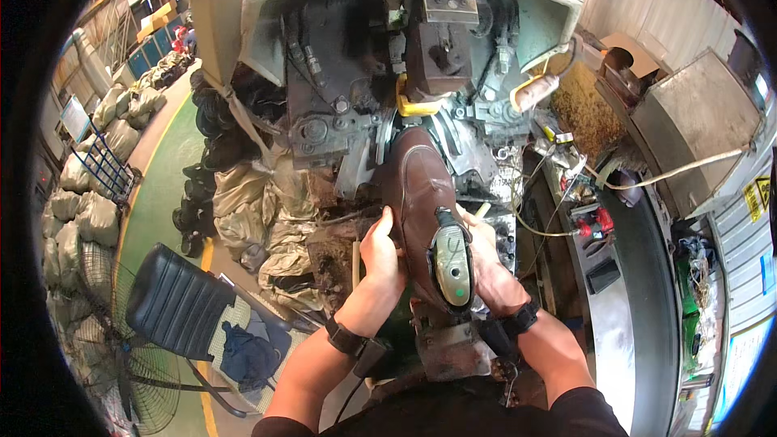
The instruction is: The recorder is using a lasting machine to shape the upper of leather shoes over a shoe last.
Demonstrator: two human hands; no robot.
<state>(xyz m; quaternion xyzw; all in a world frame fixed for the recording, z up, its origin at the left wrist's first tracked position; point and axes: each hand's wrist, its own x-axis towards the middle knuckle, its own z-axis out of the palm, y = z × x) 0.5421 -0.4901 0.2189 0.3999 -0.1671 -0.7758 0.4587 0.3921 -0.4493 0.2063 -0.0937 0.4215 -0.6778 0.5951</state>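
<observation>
Head view: we hold a brown shoe (414,186) b/w our L hand (380,252) and R hand (486,257), both curved round its sides, most fingers hidden, w/ a shiny plate (453,259) facing up in its opening. Its toe points away from us into the machine (441,61), near a yellow part (414,105); can't tell if they touch. At L, a black chair (171,295) bears dark-blue cloth (249,354).

Green-painted floor (166,206) with yellow edge line, pale bulging sacks (98,219) heaped alongside, black ribbed-back chair (174,299) standing on it, crumpled dark blue cloth (249,352) on its seat, narrow white-topped bench (609,324) at right, flat black rectangular object (602,275) and red-and-black device (596,224) lying there.
</observation>
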